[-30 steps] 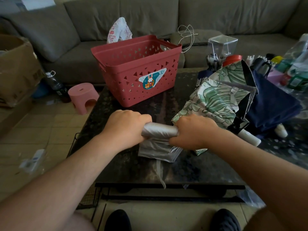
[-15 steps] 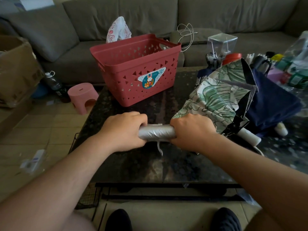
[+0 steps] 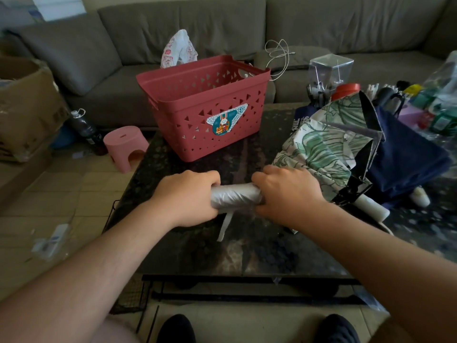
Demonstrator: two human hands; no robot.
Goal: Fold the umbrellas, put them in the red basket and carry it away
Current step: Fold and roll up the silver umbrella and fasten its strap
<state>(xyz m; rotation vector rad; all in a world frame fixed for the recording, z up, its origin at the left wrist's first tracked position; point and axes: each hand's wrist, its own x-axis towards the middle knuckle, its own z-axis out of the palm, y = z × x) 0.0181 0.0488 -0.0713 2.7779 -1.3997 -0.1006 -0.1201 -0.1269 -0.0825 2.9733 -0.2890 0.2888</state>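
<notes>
A silver umbrella, rolled into a tight cylinder, lies crosswise on the dark marble table. My left hand grips its left end and my right hand grips its right end. A thin strap hangs from the roll onto the table. The red basket stands behind, with nothing visible inside. To the right lie a leaf-print umbrella, unfolded and loose, and a navy umbrella.
A grey sofa runs behind the table. A pink stool, a dark bottle and a cardboard box sit on the floor at left. Bottles and clutter crowd the table's far right.
The loose silver canopy that hung below the roll has been wound in. Only the strap now hangs out. Both hands stayed on the ends.
</notes>
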